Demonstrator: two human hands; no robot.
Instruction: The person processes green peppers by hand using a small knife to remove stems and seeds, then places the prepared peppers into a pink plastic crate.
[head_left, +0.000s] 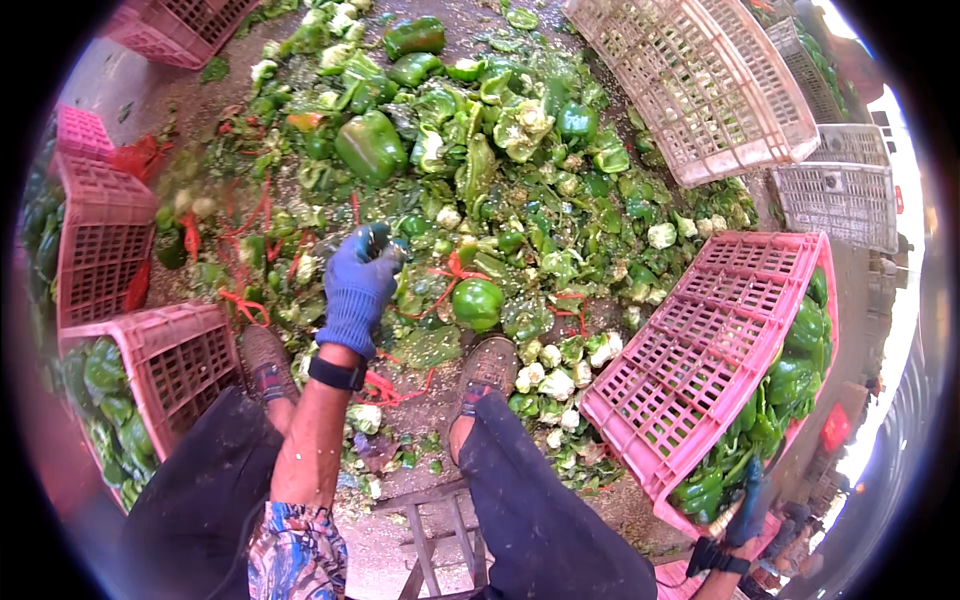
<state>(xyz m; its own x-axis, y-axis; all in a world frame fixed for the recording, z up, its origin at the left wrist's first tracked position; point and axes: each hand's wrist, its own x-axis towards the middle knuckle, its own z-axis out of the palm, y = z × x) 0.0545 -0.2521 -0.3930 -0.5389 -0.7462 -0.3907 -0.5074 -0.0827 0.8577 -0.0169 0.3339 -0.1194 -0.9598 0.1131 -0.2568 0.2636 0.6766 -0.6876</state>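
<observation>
Left of the scrap heap point(500, 150), a pink crate point(160, 350) holds whole green peppers point(105, 375). Over the heap's near edge, the gloved left hand point(357, 290) is closed around a pepper point(372, 240). Judging by the many cores and trimmings, much is cut. Right of the heap, a tilted pink crate point(700, 360) holds many whole peppers; the right hand point(750, 515) grips a knife there.

Wet, dirty floor point(640, 500) buried under chopped green pepper scraps point(520, 200), pale cores point(555, 385) and red strings point(245, 300). Pink crates point(700, 360) parked all around, plus a whole green pepper point(478, 303).
</observation>
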